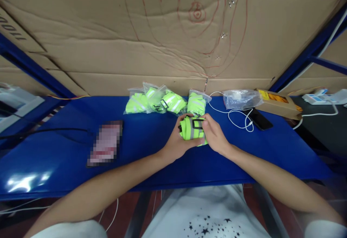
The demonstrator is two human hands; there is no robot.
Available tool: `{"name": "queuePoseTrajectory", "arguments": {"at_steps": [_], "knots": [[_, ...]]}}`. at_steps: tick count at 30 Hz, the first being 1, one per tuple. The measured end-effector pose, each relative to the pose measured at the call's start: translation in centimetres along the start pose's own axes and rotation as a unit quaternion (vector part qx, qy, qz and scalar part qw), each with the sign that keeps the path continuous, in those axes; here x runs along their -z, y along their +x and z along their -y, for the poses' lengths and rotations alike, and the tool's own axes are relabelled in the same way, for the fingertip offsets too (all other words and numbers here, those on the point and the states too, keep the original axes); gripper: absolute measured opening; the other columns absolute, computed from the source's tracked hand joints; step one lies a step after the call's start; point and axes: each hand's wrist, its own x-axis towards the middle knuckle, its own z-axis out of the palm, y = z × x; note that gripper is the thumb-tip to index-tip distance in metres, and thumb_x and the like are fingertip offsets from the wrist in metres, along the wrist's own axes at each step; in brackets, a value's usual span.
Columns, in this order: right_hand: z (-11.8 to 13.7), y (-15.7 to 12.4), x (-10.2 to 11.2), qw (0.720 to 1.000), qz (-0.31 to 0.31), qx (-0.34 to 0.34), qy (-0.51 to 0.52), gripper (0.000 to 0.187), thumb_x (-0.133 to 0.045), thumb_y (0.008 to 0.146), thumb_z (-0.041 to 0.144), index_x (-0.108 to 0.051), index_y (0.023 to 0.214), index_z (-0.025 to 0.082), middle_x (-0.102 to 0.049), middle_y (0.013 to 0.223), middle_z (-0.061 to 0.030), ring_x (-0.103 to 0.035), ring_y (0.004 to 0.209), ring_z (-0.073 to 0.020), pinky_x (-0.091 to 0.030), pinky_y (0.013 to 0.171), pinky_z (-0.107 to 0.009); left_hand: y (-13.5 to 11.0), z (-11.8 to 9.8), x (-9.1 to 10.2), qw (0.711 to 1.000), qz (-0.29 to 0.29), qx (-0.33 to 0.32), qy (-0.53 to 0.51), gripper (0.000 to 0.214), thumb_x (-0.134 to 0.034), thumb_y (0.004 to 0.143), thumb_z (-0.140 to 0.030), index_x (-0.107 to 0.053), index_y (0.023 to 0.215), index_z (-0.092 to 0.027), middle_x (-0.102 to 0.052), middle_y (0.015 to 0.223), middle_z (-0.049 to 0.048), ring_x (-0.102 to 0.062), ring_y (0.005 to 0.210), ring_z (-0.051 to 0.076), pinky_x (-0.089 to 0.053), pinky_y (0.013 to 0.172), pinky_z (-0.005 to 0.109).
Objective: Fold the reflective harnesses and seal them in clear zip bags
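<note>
Between both hands, above the blue table (151, 136), is a folded fluorescent yellow-green reflective vest (191, 128) with grey stripes and a black buckle on its upper face. My left hand (176, 140) is wrapped around its left side, thumb along the lower front. My right hand (215, 133) grips the right side near the buckle, fingers bent; some fingertips are hidden behind the bundle. Just beyond the hands stands a clear zip bag (197, 102) with a similar yellow-green bundle. Further left, several more bagged bundles (154, 100) lean together along the cardboard wall.
A phone with a blurred screen (105, 144) lies at left. At right are a white cable (230, 113), a black phone (260, 119), a crumpled clear bag (241, 98) and an open cardboard box (282, 104). A cardboard wall (108, 50) closes off the back; blue frame posts flank it.
</note>
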Motion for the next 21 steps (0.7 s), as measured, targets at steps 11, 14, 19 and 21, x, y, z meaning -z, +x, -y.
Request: {"name": "queuePoseTrajectory", "arguments": {"at_steps": [11,14,19,21], "knots": [[-10.1,5.4,8.7,0.856,-0.033,-0.162,-0.491,0.046,-0.053,0.100,0.044,-0.066,0.137,0.020,-0.059,0.143,-0.0213,-0.056,0.127,-0.0422,-0.040,0.102,-0.058,2.2,0.5,2.0,0.999,-0.016,0.027,-0.033,0.081,-0.097,0.052,-0.013,-0.055,0.120,-0.022,-0.072,0.112,0.0032,-0.070,0.107,0.027,-0.057,0.091,0.038],[-10.5,5.5,8.8,0.856,-0.001,-0.174,-0.488,0.034,-0.052,0.100,0.036,-0.076,0.118,0.021,-0.073,0.121,-0.0165,-0.065,0.113,-0.0358,-0.043,0.100,-0.052,2.3,0.4,1.9,0.999,-0.035,0.030,-0.024,0.083,-0.098,0.050,-0.016,-0.054,0.120,-0.022,-0.072,0.112,0.0034,-0.070,0.106,0.027,-0.056,0.093,0.040],[-9.3,5.8,9.1,0.850,-0.018,-0.190,-0.491,0.035,-0.049,0.102,0.037,-0.074,0.119,0.019,-0.077,0.107,-0.0179,-0.072,0.097,-0.0333,-0.049,0.089,-0.044,2.3,0.2,2.0,0.999,-0.033,0.032,-0.016,0.084,-0.099,0.048,-0.018,-0.056,0.121,-0.021,-0.072,0.111,0.0033,-0.071,0.105,0.027,-0.055,0.096,0.043],[-9.3,5.8,9.1,0.847,-0.027,-0.196,-0.494,0.039,-0.055,0.100,0.042,-0.068,0.127,0.018,-0.077,0.109,-0.0186,-0.072,0.100,-0.0354,-0.049,0.092,-0.047,2.4,0.3,2.2,0.998,-0.037,0.040,-0.016,0.084,-0.099,0.048,-0.018,-0.058,0.122,-0.021,-0.073,0.111,0.0040,-0.071,0.104,0.027,-0.055,0.096,0.043]]}}
